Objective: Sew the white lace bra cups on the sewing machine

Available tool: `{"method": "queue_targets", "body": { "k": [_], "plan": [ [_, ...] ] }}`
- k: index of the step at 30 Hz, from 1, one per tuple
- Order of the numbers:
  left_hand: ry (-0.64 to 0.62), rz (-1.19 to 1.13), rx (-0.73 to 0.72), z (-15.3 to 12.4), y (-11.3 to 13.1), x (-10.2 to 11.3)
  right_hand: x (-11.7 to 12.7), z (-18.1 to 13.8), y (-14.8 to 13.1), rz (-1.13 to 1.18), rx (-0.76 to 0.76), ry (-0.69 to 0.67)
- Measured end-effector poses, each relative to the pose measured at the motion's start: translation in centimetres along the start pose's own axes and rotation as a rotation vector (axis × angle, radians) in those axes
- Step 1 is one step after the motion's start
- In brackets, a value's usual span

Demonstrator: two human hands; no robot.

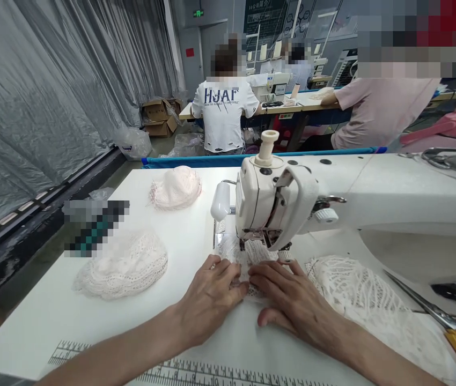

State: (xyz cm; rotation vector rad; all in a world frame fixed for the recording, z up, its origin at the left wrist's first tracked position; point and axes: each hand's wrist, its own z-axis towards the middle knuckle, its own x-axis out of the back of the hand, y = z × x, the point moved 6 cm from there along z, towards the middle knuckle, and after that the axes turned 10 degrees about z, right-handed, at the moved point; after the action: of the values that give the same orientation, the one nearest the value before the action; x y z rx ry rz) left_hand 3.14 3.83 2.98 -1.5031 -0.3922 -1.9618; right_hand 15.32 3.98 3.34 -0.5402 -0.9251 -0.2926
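The white openwork lace (228, 250) lies flat on the white sewing table (190, 241), beneath the needle end of the industrial sewing machine (276, 193), with its near part between and under the person's two hands. The left hand (215, 289) rests on the lace with fingers curled and the thumb drawn in towards them; whether it pinches the fabric or merely presses it cannot be told, since the knuckles cover the contact. The right hand (292, 300) lies over the lace with its fingers spread forward and its thumb standing apart, holding by pressure rather than clasping.

The lace looks very light, limp and full of holes, so it should stretch or pucker readily, and a fingertip or point might snag its threads. Flat fingertips on its denser parts, short of the needle, would seem the safest hold.

Just beside the right forearm is a heap of similar lace (357, 289), with red- and yellow-handled scissors (445, 316) next to it. To the left lie a layered stack of scalloped lace (127, 268) and, farther back, a pale pink lace pile (177, 187).
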Motion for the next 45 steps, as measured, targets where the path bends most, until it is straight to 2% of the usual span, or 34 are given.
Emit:
{"method": "queue_targets", "body": {
  "k": [6, 16, 21, 25, 30, 36, 45],
  "plan": [
    [-0.039, 0.058, 0.062, 1.3, -1.3, -1.2, -0.7, 0.5, 2.7, -0.155, -0.005, -0.043],
    [-0.06, 0.076, 0.099, 2.0, -2.4, -1.6, -0.3, 1.0, 3.6, -0.165, 0.029, 0.012],
    [-0.023, 0.115, 0.1, 1.8, -1.8, -1.4, -0.6, 0.6, 3.3, -0.209, 0.033, -0.01],
    [0.033, 0.131, 0.085, 1.4, -1.1, -0.9, -0.6, 0.2, 2.0, -0.187, 0.039, -0.044],
    [0.091, 0.126, 0.032, 1.0, -0.5, -0.4, -0.1, 0.1, 0.6, -0.163, 0.05, 0.011],
    [0.101, 0.166, 0.008, 1.0, -0.4, -0.3, 0.0, 0.2, 0.7, -0.138, 0.047, 0.026],
    [0.069, 0.17, 0.065, 1.0, -1.4, -0.8, -0.3, 0.0, 1.4, -0.174, 0.021, 0.046]
  ]
}}
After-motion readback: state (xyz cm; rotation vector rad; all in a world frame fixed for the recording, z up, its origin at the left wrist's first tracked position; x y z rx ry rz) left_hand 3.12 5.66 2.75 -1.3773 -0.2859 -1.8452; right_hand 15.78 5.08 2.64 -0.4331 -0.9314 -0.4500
